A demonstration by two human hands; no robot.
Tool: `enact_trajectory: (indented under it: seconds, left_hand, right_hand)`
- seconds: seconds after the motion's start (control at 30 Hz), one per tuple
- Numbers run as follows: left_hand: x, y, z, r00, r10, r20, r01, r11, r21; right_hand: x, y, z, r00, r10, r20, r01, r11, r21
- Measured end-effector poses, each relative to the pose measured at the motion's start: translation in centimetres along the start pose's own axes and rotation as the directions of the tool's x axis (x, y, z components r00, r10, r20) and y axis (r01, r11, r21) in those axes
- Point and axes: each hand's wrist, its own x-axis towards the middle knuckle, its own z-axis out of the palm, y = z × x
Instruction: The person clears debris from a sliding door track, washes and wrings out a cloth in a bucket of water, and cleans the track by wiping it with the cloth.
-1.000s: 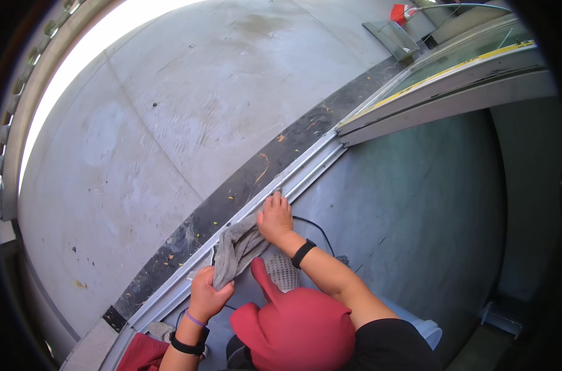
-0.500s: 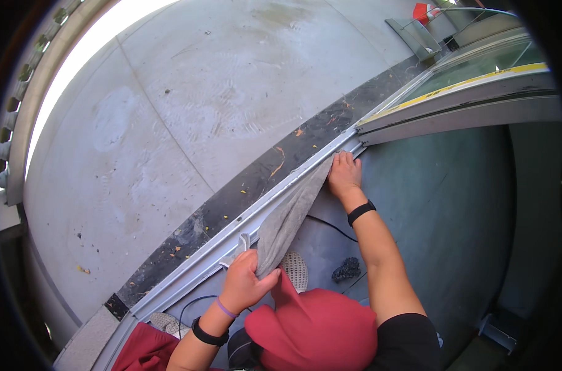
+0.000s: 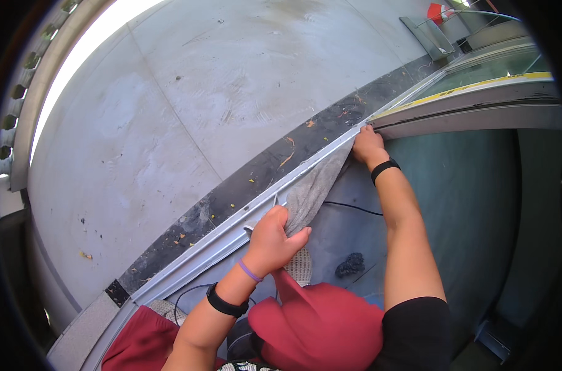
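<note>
A grey cloth [image 3: 318, 188] stretches along a white metal sliding-door track [image 3: 210, 256] that runs diagonally across the floor. My left hand [image 3: 273, 241] is closed round the cloth's near end, thumb pointing right. Beside its knuckles a thin pale sliver [image 3: 276, 199] sticks up; its kind is unclear. Farther off, my right hand [image 3: 369, 146] grips the other end and presses it into the track, right against the end of the door frame [image 3: 466, 117]. The fingertips there are partly hidden.
A dark stone strip [image 3: 231, 198] with dry leaf bits borders the track, with pale concrete [image 3: 139, 154] beyond. A black cable [image 3: 355, 207] and a dark scrubbing pad [image 3: 350, 264] lie on the inner floor. My red-clad knee [image 3: 321, 328] and a patterned shoe [image 3: 301, 267] are close to the track.
My right hand has slid farther along the track to the door frame, drawing the cloth with it. The left hand has followed up and to the right, still holding its end.
</note>
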Motion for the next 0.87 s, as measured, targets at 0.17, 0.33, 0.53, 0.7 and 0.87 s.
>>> enact_trajectory:
  seconds: [0.17,0.33,0.53,0.7,0.87]
  left_hand:
    - [-1.1,0.9,-2.1,1.000,0.003,-0.027,-0.005,0.998,-0.068]
    - [-2.0,4.2,-5.1,0.996,0.036,-0.076,-0.043,0.995,-0.090]
    - [-5.1,6.5,-11.4,0.986,-0.162,0.031,0.162,0.913,-0.375]
    - [-8.6,6.0,-15.1,0.952,-0.271,-0.141,0.143,0.803,-0.578]
    - [-11.1,5.3,-17.0,0.921,-0.283,-0.266,0.117,0.854,-0.507]
  right_hand:
    - [-0.2,0.4,0.2,0.997,-0.060,-0.054,0.067,0.990,0.124]
    - [-2.1,-3.0,-0.1,0.990,-0.117,-0.078,0.129,0.975,0.182]
    - [-5.9,-11.4,-0.6,0.950,-0.257,-0.177,0.304,0.893,0.332]
    - [-10.6,-20.1,-1.1,0.875,-0.391,-0.287,0.483,0.758,0.439]
    - [-14.8,-30.3,0.4,0.759,-0.556,-0.339,0.634,0.510,0.582]
